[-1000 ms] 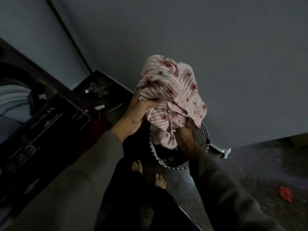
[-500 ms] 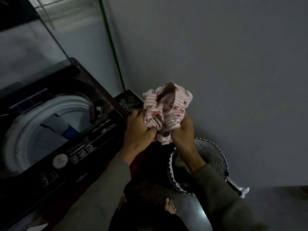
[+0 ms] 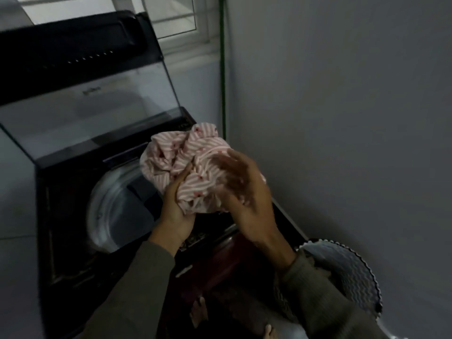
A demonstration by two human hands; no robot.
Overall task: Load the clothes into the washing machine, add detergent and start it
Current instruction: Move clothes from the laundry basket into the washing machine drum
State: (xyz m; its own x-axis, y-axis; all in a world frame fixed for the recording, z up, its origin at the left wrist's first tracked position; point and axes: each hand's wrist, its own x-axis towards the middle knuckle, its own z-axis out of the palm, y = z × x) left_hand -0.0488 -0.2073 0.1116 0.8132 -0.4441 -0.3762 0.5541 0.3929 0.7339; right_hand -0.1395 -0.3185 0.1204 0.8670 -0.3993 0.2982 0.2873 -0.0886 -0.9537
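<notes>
Head view: my left hand [image 3: 176, 211] grips the bunched garment [image 3: 186, 152] over the open washer [image 3: 63, 204]; my right hand [image 3: 247, 194], blurred, lies against it, grip unclear.

A home laundry corner: a dark top-loading washing machine [image 3: 63, 216] stands with its glass lid [image 3: 93, 113] raised over the steel drum [image 3: 115, 204]. A scallop-rimmed laundry basket [image 3: 354, 272] sits beside it on the floor. Plain grey walls [image 3: 342, 118] meet below a window [image 3: 176, 15], and a bare foot [image 3: 199, 311] shows beneath.
</notes>
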